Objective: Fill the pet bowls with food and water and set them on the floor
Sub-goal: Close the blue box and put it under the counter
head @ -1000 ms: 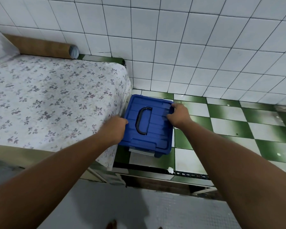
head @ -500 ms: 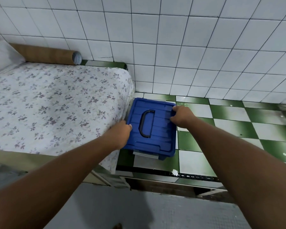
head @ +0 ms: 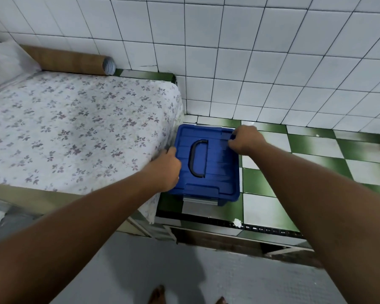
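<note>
While the lid (head: 219, 167) is still seated on the blue storage box (head: 206, 189), the right hand (head: 246, 139) has shifted within the last second from the lid's right edge to its far right corner, where the fingers (head: 233, 137) now curl round the rim. The left hand (head: 165, 170) stays on the box's left side, its fingers wrapped over the edge with their tips hidden. The move looks like the start of prying the lid up, which would put the task at its very beginning: no pet bowl, food or water is in sight, and whatever the box holds cannot be seen through the closed lid. The dark carrying handle (head: 195, 159) lies flat and untouched, and a grey latch (head: 200, 201) shows at the near end. The box stands on a green-and-white tiled desk (head: 294, 172), close to the wall and just beside a surface draped in floral cloth (head: 75, 132), where a brown roll (head: 70, 62) lies against the white wall tiles (head: 250, 62). The grey floor (head: 140, 270) lies below.
</note>
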Demonstrator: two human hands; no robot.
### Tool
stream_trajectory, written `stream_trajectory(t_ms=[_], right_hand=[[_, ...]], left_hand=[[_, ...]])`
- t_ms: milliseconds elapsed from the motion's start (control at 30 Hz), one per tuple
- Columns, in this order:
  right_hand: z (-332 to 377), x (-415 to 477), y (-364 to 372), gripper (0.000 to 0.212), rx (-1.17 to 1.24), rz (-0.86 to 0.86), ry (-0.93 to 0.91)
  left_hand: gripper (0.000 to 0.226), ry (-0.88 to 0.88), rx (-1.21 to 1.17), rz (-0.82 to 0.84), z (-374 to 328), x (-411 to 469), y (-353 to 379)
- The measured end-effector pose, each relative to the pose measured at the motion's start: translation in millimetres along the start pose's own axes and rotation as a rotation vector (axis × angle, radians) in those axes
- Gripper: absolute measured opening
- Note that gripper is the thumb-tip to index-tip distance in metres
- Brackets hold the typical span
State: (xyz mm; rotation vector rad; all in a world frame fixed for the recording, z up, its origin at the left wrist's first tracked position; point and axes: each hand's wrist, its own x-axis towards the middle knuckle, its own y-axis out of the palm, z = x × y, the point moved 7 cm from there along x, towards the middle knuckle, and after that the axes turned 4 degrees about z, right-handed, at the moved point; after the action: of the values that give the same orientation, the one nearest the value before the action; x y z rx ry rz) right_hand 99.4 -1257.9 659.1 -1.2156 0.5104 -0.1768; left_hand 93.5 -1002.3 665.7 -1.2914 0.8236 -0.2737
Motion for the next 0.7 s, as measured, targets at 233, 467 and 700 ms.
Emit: stream_trajectory(t_ms=[233, 467, 700], right_hand=[[36.6, 22.3, -4.9, 0.045, -0.054, -0.103, -0.098], [65.7, 48.7, 8.6, 0.048, -0.011, -0.036, -0.218], [79.7, 70.6, 20.1, 0.041, 0.043, 0.084, -0.242]], left_hand=[[0.052, 0.094, -0.048, -0.077, -11.7, -12.3, 13.2], [0.051, -0.095, -0.463, -0.229, -6.3, -38.9, 37.4], [0.074, -0.504, -1.365, -0.278, -3.7, -65.2, 77.6]])
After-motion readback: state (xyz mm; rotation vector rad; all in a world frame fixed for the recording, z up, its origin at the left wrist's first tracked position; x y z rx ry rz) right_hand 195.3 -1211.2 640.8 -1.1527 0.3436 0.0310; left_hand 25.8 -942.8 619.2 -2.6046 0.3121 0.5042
